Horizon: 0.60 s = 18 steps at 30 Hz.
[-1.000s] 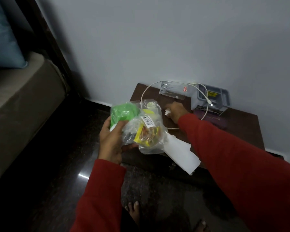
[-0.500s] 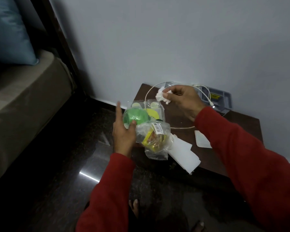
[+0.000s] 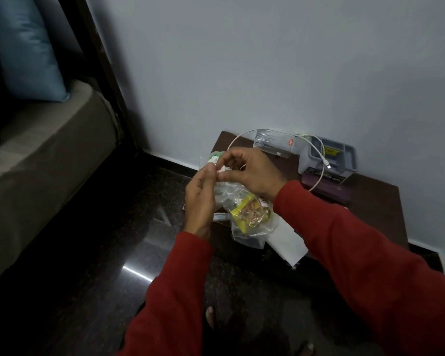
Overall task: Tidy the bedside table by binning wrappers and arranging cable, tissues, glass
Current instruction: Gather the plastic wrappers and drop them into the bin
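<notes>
So for stuffing the crumpled white tissue point(image 3: 223, 168) in, I'd keep the clear wrapper bag point(image 3: 244, 214) mouth wide open first — otherwise it'll snag. Left hand point(image 3: 199, 199) holds the bag's top, fingers point(image 3: 208, 173) curled together on the plastic; right hand point(image 3: 252, 173) pinches the tissue just above it. Cable point(image 3: 316, 160) and glass point(image 3: 272, 143) sit farther back on the table point(image 3: 375, 201).

Blue pillow point(image 3: 28, 47) on bed point(image 3: 36, 160); grey organizer point(image 3: 344, 155).

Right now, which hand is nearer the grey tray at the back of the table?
Right. The right hand is over the table just left of the grey tray; the left hand sits farther out, past the table's front-left edge.
</notes>
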Motion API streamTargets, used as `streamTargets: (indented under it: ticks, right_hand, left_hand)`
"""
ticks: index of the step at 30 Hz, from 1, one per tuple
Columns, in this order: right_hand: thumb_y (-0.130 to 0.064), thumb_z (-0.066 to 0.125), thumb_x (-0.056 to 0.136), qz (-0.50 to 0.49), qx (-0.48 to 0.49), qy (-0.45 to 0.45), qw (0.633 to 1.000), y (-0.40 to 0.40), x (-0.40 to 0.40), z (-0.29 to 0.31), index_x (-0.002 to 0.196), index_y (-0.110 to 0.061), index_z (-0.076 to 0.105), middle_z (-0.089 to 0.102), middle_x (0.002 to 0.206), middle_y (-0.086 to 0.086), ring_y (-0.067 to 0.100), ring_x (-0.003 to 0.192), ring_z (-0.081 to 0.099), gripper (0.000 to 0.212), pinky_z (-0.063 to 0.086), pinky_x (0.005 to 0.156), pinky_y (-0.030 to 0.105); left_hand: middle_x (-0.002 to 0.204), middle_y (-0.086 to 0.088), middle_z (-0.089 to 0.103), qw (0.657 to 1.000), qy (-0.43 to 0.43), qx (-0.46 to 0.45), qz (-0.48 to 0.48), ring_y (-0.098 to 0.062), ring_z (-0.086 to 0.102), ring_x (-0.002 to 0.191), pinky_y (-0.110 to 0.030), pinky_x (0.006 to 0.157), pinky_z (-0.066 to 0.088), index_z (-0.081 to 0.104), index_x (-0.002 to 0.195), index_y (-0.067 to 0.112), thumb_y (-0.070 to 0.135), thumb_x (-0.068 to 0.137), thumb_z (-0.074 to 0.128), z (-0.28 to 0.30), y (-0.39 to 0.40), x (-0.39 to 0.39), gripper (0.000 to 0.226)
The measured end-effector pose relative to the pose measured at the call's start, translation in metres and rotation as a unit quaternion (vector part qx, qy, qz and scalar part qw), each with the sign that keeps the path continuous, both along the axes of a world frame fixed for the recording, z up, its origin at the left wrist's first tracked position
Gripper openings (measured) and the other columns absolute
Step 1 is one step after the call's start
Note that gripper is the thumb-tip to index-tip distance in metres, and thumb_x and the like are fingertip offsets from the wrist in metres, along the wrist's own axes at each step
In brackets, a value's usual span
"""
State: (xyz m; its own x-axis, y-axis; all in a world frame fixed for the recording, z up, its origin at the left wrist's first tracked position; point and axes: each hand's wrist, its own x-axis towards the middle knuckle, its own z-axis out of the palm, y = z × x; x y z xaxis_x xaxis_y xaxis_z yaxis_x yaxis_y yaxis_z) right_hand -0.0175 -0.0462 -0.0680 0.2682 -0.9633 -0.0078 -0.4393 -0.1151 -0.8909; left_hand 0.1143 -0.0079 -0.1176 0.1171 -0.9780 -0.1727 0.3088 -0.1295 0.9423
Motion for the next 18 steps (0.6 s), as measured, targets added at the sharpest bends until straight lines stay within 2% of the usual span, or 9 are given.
streamTargets:
  ticks: [2,4,7,11,13,14,16,17,18]
  right_hand:
    - [-0.013,0.083,0.072,-0.001,-0.037,0.027,0.999,-0.001,0.003,0.002,0.094,-0.019,0.060,0.065,0.079,0.001,0.008,0.063,0.052,0.032,0.046,0.061,0.024]
    - [-0.016,0.078,0.075,0.021,-0.106,0.093,0.990,-0.003,0.005,0.004,0.093,-0.023,0.055,0.061,0.084,0.002,0.013,0.076,0.052,0.030,0.046,0.069,0.029]
    - [-0.034,0.073,0.077,0.065,-0.219,0.242,0.943,-0.010,0.005,0.006,0.099,-0.028,0.053,0.051,0.093,-0.006,0.013,0.090,0.041,0.031,0.041,0.082,0.032]
    - [-0.064,0.071,0.070,0.070,-0.256,0.312,0.912,-0.021,0.006,0.011,0.110,-0.030,0.051,0.048,0.102,-0.007,0.014,0.095,0.041,0.057,0.040,0.087,0.034]
    - [-0.067,0.068,0.072,0.069,-0.235,0.274,0.930,-0.026,0.007,0.009,0.110,-0.030,0.053,0.053,0.100,-0.003,0.016,0.093,0.046,0.055,0.042,0.085,0.032]
    - [-0.063,0.069,0.075,0.054,-0.210,0.209,0.954,-0.028,0.008,0.008,0.108,-0.029,0.055,0.057,0.097,0.001,0.017,0.091,0.049,0.049,0.043,0.081,0.029]
    - [-0.041,0.071,0.085,-0.009,-0.149,0.045,0.988,-0.035,0.007,-0.004,0.102,-0.021,0.059,0.062,0.090,0.009,0.017,0.083,0.057,0.029,0.046,0.076,0.025]
    - [-0.027,0.069,0.088,-0.053,-0.125,-0.004,0.991,-0.038,0.005,-0.016,0.099,-0.017,0.060,0.063,0.087,0.008,0.016,0.079,0.059,0.018,0.049,0.075,0.027]
    - [-0.017,0.066,0.089,-0.097,-0.110,-0.010,0.989,-0.039,0.003,-0.030,0.098,-0.015,0.061,0.063,0.084,0.003,0.017,0.077,0.060,0.011,0.051,0.075,0.031]
  left_hand:
    - [0.087,-0.006,0.074,1.000,0.016,-0.010,-0.001,-0.016,0.069,0.077,-0.030,0.070,0.055,0.073,0.100,0.009,0.029,0.103,0.054,0.000,-0.001,0.001,0.028]
    - [0.088,-0.008,0.075,0.999,0.038,-0.001,-0.002,-0.017,0.070,0.078,-0.029,0.070,0.057,0.072,0.107,0.002,0.025,0.102,0.057,0.002,-0.002,0.003,0.028]
    - [0.082,-0.008,0.074,0.998,0.062,0.016,-0.008,-0.017,0.069,0.072,-0.028,0.067,0.057,0.072,0.101,0.002,0.022,0.100,0.060,0.005,-0.001,0.006,0.023]
    - [0.087,-0.014,0.074,0.994,0.102,0.041,-0.016,-0.021,0.069,0.075,-0.031,0.071,0.057,0.072,0.096,0.003,0.023,0.101,0.058,0.007,-0.002,0.014,0.025]
    - [0.095,-0.020,0.072,0.994,0.095,0.042,0.013,-0.025,0.068,0.080,-0.034,0.075,0.057,0.071,0.103,-0.001,0.025,0.102,0.056,0.003,-0.004,0.016,0.030]
    - [0.096,-0.021,0.071,0.995,0.083,0.041,0.040,-0.025,0.067,0.081,-0.034,0.075,0.057,0.070,0.105,-0.002,0.025,0.102,0.056,0.001,-0.004,0.018,0.031]
    - [0.092,-0.019,0.070,0.993,0.033,0.036,0.109,-0.024,0.065,0.078,-0.033,0.072,0.054,0.070,0.099,0.002,0.026,0.103,0.055,-0.006,-0.009,0.029,0.029]
    - [0.089,-0.016,0.070,0.989,-0.003,0.035,0.142,-0.023,0.064,0.077,-0.034,0.073,0.054,0.070,0.093,0.007,0.029,0.102,0.056,-0.011,-0.012,0.037,0.028]
    - [0.087,-0.012,0.071,0.984,-0.039,0.035,0.172,-0.023,0.065,0.076,-0.035,0.075,0.055,0.070,0.088,0.013,0.036,0.099,0.058,-0.016,-0.015,0.047,0.029]
